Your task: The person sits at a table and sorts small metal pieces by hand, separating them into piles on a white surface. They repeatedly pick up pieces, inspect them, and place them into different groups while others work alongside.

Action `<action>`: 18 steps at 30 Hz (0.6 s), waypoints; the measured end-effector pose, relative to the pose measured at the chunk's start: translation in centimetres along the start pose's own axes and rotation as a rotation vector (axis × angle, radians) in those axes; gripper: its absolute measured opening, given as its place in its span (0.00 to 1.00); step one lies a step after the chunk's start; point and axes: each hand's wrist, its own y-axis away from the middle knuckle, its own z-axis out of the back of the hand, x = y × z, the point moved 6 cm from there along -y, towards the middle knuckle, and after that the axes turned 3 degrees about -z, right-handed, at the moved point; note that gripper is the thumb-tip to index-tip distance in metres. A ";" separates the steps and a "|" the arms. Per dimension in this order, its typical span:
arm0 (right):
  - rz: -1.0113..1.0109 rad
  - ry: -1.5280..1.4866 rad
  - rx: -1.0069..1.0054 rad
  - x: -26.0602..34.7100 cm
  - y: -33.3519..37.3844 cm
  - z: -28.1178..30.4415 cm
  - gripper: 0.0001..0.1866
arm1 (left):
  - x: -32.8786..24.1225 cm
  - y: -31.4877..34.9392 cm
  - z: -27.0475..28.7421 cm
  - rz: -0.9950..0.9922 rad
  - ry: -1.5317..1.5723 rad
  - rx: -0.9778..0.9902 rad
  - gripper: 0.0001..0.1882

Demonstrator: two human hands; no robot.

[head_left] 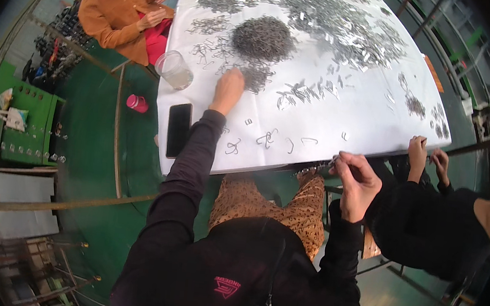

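Observation:
My left hand (229,89) is stretched over the white-covered table, fingers curled together at the edge of a small heap of dark metal pieces (257,78). Its fingertips are hidden, so what they hold does not show. My right hand (358,184) is raised at the table's near edge, thumb and forefinger pinched on a small metal piece (334,161). Between my hands lie several loose bent wire hooks (267,138). Beyond the left hand rises a larger round mound of dark metal hooks (263,38).
A black phone (179,130) and a clear plastic jar (174,70) stand along the table's left edge. Flat metal pieces (310,91) spread across the middle and far right. One person (120,14) sits at the far left, another (435,224) at the right.

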 end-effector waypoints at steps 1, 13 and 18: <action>-0.013 0.018 0.000 0.1 0.0 0.1 0.07 | 0.1 -0.3 0.3 -0.015 0.038 -0.033 0.08; 0.017 0.017 -0.019 -0.5 -0.3 2.0 0.10 | -1.8 -7.8 2.8 0.079 -0.103 0.371 0.14; 0.031 -0.013 -0.044 -0.7 -0.6 2.2 0.11 | -15.7 -1.7 5.2 0.010 0.976 0.489 0.14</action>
